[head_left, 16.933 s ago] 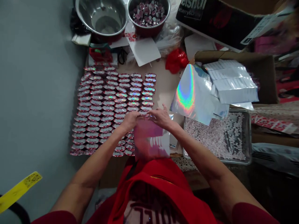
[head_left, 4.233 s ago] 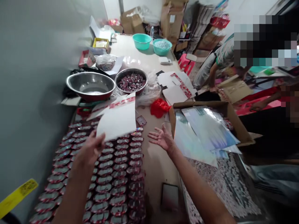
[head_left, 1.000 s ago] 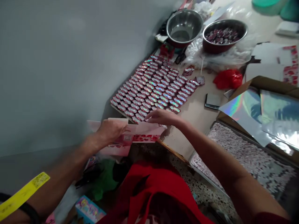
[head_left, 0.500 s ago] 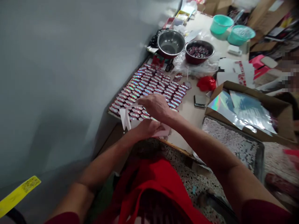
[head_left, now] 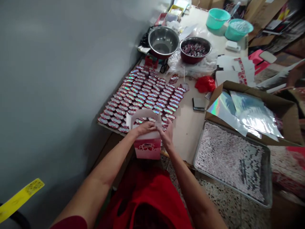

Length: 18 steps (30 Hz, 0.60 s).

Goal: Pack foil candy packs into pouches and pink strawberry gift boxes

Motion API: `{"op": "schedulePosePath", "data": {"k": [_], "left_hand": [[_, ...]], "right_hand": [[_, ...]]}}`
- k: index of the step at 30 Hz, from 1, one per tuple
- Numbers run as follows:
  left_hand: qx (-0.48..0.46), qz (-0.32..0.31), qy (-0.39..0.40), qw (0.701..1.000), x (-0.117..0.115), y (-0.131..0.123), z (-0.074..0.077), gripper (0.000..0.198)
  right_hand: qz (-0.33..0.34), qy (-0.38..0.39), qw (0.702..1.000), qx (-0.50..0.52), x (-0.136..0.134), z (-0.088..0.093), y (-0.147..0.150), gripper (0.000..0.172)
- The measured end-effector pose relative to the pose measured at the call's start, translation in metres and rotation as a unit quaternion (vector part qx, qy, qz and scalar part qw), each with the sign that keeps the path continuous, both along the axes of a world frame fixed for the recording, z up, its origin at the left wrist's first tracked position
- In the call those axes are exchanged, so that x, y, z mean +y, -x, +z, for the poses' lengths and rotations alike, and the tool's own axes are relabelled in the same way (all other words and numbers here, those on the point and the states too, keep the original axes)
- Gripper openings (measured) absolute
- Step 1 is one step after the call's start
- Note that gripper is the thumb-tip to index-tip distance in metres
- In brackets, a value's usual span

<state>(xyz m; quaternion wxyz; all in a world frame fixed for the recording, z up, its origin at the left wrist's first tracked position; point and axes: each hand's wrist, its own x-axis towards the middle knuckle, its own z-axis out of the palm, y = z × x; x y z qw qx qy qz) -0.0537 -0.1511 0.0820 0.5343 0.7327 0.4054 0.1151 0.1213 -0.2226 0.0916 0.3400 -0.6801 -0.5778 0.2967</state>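
Left hand (head_left: 142, 128), right hand (head_left: 168, 135) – each grip closed on pink box (head_left: 147, 149) – at surface (head_left: 188, 124) near edge, beside foil cups (head_left: 147, 95).

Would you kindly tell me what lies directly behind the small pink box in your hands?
Rows of foil-lidded cups on the table lie behind the pink box. Its raised white flaps, the left hand and the right hand hide the nearest cups.

Box (head_left: 147, 148) before cups (head_left: 143, 95); tray (head_left: 270, 178) right
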Motion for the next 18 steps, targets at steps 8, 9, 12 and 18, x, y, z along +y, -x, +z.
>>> {"op": "schedulePosePath", "data": {"k": [8, 9, 12, 18], "left_hand": [[0.113, 0.031, 0.016, 0.993, -0.005, 0.028, -0.003, 0.042], [0.116, 0.038, 0.011, 0.992, -0.005, 0.027, -0.002, 0.04], [0.115, 0.03, -0.017, 0.993, 0.0, 0.016, 0.0, 0.029], [0.197, 0.221, -0.264, 0.918, -0.061, 0.027, 0.021, 0.027]], "right_hand": [[-0.125, 0.066, 0.983, 0.12, 0.018, -0.01, 0.025, 0.05], [-0.121, 0.059, 0.985, 0.107, 0.014, -0.011, 0.024, 0.051], [-0.071, 0.012, 0.997, 0.028, 0.004, -0.013, 0.023, 0.052], [0.078, -0.026, 0.991, -0.101, 0.007, -0.03, 0.023, 0.049]]}}
